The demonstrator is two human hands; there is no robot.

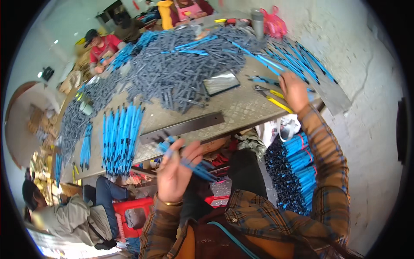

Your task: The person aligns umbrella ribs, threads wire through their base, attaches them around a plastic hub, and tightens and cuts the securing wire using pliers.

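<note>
My left hand (pixel 174 170) is raised in front of the table edge, fingers curled round a small bunch of thin blue sticks with black ends (pixel 200 170), smeared by motion. Over the right end of the table, my right hand (pixel 294 91) is closed on the near end of long blue sticks (pixel 265 61) that slant away to the far left. Beside that hand lie yellow-handled pliers (pixel 276 98), their jaws pointing left. More blue sticks (pixel 302 62) are spread out to its right. A flat metal bar (pixel 183 126) lies along the near table edge.
A large heap of grey plastic pieces (pixel 172 64) covers the table's middle. Blue stick bundles (pixel 123 138) lie at the left edge. A glass-like flat block (pixel 221 83) sits centrally. Tied bundles (pixel 297 168) are stacked below right. A red stool (pixel 133 213) and co-workers (pixel 103 47) are left.
</note>
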